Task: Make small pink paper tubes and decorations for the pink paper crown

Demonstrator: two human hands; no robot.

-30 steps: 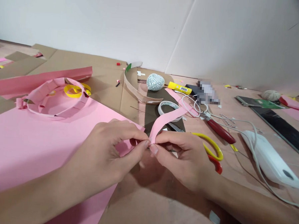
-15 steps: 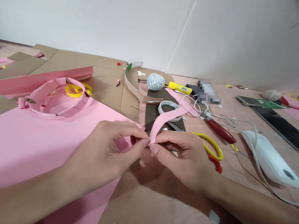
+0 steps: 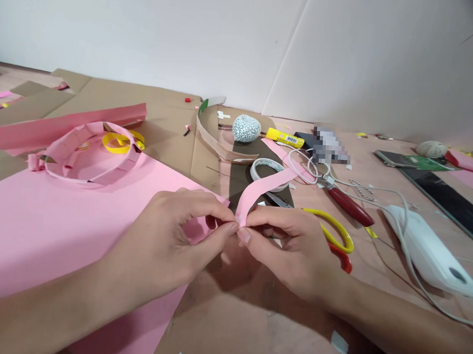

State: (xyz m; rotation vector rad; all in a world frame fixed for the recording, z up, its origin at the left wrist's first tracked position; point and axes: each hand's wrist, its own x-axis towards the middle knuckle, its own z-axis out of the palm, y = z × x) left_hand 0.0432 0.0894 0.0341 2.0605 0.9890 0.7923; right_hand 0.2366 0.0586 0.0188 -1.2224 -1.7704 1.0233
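Note:
Thumb and forefinger of my left hand (image 3: 185, 238) pinch the near end of a pink paper strip (image 3: 255, 191). My right hand (image 3: 288, 248) grips the same end from the other side, fingertips almost touching the left ones. From there the strip curves up and away to the right, passing over a roll of white tape (image 3: 255, 170). Scissors with yellow and red handles (image 3: 339, 230) lie partly hidden behind my right hand. Under my left arm spreads a large pink paper sheet (image 3: 79, 227), and a pink paper ring (image 3: 93, 180) rests on it.
Behind my hands are a patterned ball (image 3: 246, 128), a yellow glue stick (image 3: 285, 138) and a curved cardboard strip (image 3: 218, 147). To the right lie a red-handled tool (image 3: 349, 206), a white device (image 3: 430, 253) with a cable, and a dark phone (image 3: 447, 204). A white wall (image 3: 149, 35) stands behind.
Almost nothing differs. Both hands keep their pinch on the strip's end, with only a very slight shift of the left fingertips.

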